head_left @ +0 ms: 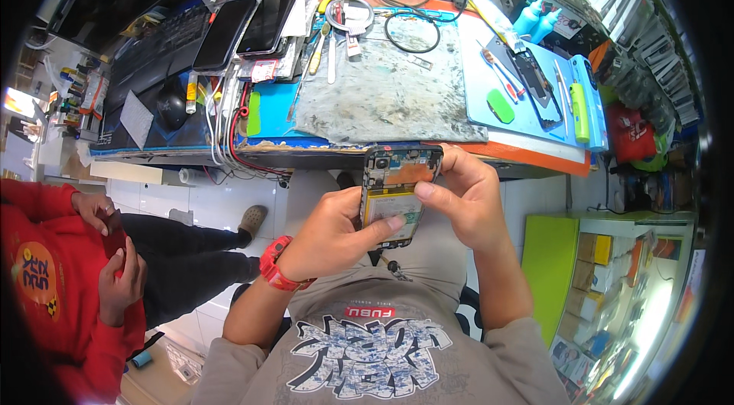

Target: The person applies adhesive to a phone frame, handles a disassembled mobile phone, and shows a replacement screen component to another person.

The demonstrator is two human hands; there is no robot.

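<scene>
Just off the workbench's front edge, both my hands grip a smartphone (pixel 399 176) whose back cover is off. Its circuit board and camera lie bare in the upper part, and a pale battery (pixel 382 206) fills the lower part. My left hand (pixel 330 228), with a red watch on the wrist, wraps the lower left side, thumb across the battery. My right hand (pixel 468 195) holds the upper right side, its thumb on the inner parts near the edge. The fingers behind the phone are hidden.
A stained grey work mat (pixel 382 88) covers the bench middle. Two dark phones (pixel 224 34) rest on a pile at left. A phone frame (pixel 535 88), a green pick (pixel 501 105) and screwdrivers lie at right. At far left a person in red (pixel 84 283) holds a dark object.
</scene>
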